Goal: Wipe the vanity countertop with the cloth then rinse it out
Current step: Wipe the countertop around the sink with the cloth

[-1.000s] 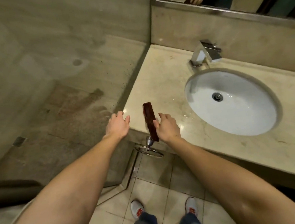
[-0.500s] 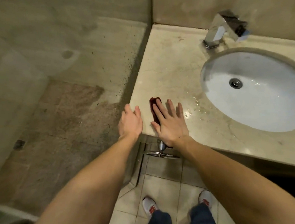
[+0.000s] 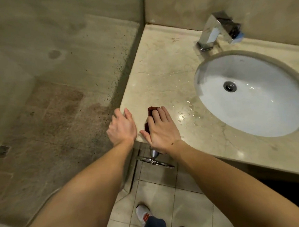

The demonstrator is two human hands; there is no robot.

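A dark red cloth (image 3: 150,111) lies folded near the front left corner of the beige marble countertop (image 3: 163,65). My right hand (image 3: 161,130) presses flat on it with straight fingers, so most of the cloth is hidden beneath the palm. My left hand (image 3: 122,128) rests open at the counter's left front corner, fingers relaxed, holding nothing. Water droplets glisten on the counter between the cloth and the white oval sink (image 3: 251,94).
A square chrome faucet (image 3: 215,31) stands behind the sink against the wall. A glass shower partition (image 3: 136,51) borders the counter's left edge. A chrome door handle (image 3: 155,159) juts out below the counter's front. Tiled floor and my shoes lie beneath.
The cloth was held upright in my right hand; now it lies flat on the counter under the pressing palm. The view has tilted down toward the counter.
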